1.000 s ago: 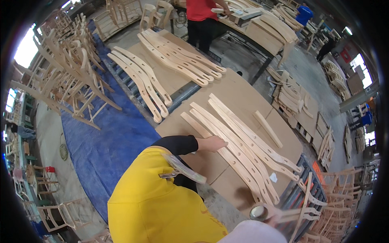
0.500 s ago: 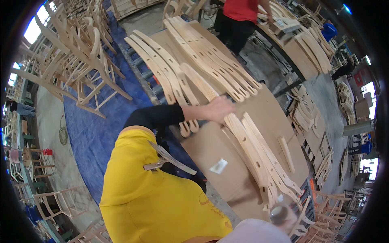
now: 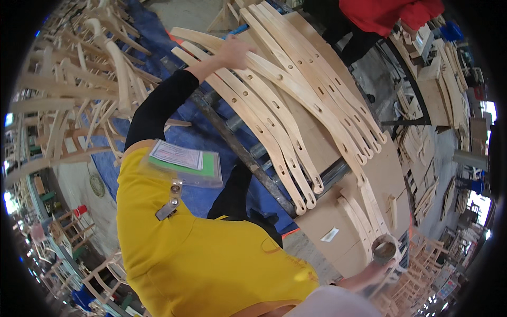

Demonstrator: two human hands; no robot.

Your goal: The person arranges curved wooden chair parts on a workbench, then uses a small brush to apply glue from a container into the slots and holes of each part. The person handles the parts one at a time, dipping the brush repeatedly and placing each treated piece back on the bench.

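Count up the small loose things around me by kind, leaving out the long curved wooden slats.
Tape roll, at the right hand: 1
Clear badge pouch: 1
Metal clip: 1
Short wooden block: 1
White label: 1
Total: 5

Curved wooden slats (image 3: pixel 274 105) lie fanned across the bench (image 3: pixel 338 222), their far ends under the left hand (image 3: pixel 235 50). A tape roll (image 3: pixel 385 249) sits at the bench's near right edge, chair frames (image 3: pixel 68 105) stacked left.
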